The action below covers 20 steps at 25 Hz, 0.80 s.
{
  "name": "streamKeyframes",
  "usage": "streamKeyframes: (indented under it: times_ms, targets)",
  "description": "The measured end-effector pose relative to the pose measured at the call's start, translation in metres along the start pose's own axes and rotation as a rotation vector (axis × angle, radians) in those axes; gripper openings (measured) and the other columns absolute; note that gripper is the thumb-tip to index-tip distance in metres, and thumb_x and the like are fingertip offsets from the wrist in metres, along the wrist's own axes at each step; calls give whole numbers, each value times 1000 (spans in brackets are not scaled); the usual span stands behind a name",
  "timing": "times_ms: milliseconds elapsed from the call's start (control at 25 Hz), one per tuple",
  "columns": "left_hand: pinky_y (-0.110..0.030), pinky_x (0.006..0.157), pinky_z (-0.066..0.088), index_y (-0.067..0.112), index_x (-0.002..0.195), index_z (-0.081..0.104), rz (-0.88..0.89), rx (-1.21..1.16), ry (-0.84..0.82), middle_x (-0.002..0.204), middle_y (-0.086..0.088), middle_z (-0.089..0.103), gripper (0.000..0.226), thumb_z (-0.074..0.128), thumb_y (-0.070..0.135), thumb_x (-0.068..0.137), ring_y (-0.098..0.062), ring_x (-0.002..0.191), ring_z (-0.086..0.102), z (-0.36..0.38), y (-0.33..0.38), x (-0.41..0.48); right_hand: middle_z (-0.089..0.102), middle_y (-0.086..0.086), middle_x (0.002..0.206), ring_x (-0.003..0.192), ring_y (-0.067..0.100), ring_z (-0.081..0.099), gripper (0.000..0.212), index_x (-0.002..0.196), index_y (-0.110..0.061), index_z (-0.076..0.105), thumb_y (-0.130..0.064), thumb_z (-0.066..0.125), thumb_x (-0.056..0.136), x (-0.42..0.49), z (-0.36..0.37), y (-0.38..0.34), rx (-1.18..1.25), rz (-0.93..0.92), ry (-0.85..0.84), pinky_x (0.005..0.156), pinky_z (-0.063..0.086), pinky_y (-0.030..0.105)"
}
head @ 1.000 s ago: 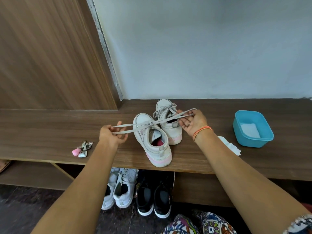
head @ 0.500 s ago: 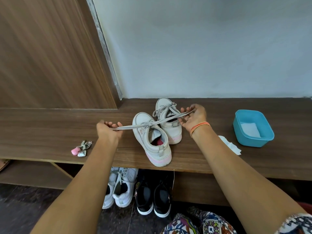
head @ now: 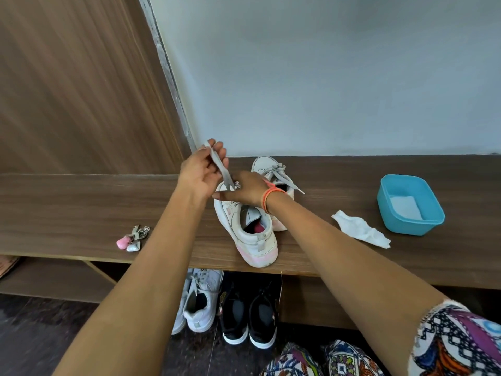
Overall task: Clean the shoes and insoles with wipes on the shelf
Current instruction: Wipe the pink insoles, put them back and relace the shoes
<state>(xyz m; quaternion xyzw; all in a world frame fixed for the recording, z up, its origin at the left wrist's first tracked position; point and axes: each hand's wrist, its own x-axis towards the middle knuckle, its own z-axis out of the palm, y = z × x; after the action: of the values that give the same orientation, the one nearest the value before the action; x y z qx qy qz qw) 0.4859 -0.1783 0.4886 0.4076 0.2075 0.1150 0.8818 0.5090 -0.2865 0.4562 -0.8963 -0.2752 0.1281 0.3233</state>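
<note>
Two shoes (head: 252, 234) sit on a bench (head: 81, 207) below a grey wall (head: 325, 77). Above them, the left grip (head: 202, 172) pinches a lace (head: 219, 164); I cannot tell the right grip (head: 244, 189).

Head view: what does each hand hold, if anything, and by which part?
The left hand pinches the grey lace near its free end, above the nearer shoe; the right hand lies on that shoe's front, grip hidden.
</note>
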Motion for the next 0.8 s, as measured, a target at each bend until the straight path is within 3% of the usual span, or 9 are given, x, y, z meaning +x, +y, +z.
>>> streamKeyframes:
  times_ms: [160, 240, 320, 400, 480, 560, 680, 800]
  targets:
    - [-21, 55, 55, 9, 80, 59, 15, 234, -32, 66, -5, 68, 21, 46, 7, 97, -15, 58, 65, 5, -5, 6, 70, 14, 97, 91, 30, 64, 39, 97, -7, 66, -37, 42, 96, 5, 6, 5, -19, 36, 82, 81, 51, 36]
    - [-26, 66, 56, 12, 74, 58, 111, 567, 129, 75, -7, 65, 18, 60, 18, 91, -19, 65, 62, -2, -9, 13, 66, 13, 80, 75, 26, 61, 42, 79, -6, 62, -35, 37, 98, 3, 5, 9, 141, 80, 91, 68, 48, 33]
    - [-28, 71, 53, 13, 79, 57, 220, 784, 241, 83, -4, 67, 18, 62, 27, 89, -20, 75, 64, -14, -18, 15, 53, 4, 64, 57, 17, 47, 43, 63, -14, 48, -34, 35, 99, 2, 2, 12, 334, 161, 107, 53, 34, 27]
    - [-23, 61, 48, 15, 94, 60, 215, 899, 79, 91, -3, 66, 11, 56, 26, 93, -19, 78, 63, -23, -33, 10, 49, 0, 64, 55, 12, 42, 39, 65, -18, 44, -34, 33, 99, 4, 1, 17, 410, 214, 104, 50, 30, 25]
    - [-21, 59, 48, 14, 98, 63, 180, 919, -97, 81, -2, 65, 9, 55, 16, 93, -17, 71, 61, -32, -46, 8, 47, -1, 65, 56, 10, 42, 33, 71, -18, 45, -33, 33, 99, 5, 2, 18, 431, 222, 87, 49, 29, 24]
    - [-17, 57, 49, 8, 96, 67, 208, 892, -95, 65, 5, 64, 10, 59, 10, 90, -6, 57, 61, -36, -51, 9, 45, -3, 66, 58, 8, 41, 30, 71, -21, 40, -32, 38, 99, 5, 3, 20, 420, 208, 104, 51, 31, 22]
    - [-3, 46, 39, 9, 99, 66, 233, 964, -139, 44, 18, 59, 12, 59, 9, 90, 10, 42, 53, -38, -51, 6, 43, -3, 65, 57, 7, 39, 32, 69, -22, 35, -29, 45, 98, 6, 1, 24, 438, 178, 118, 52, 30, 19]
    - [-3, 39, 29, 10, 76, 64, 177, 1032, -238, 32, 16, 48, 18, 56, 5, 91, 4, 31, 41, -36, -51, 4, 47, -1, 63, 52, 8, 39, 32, 69, -20, 37, -30, 54, 94, 8, -1, 28, 447, 173, 130, 47, 31, 19]
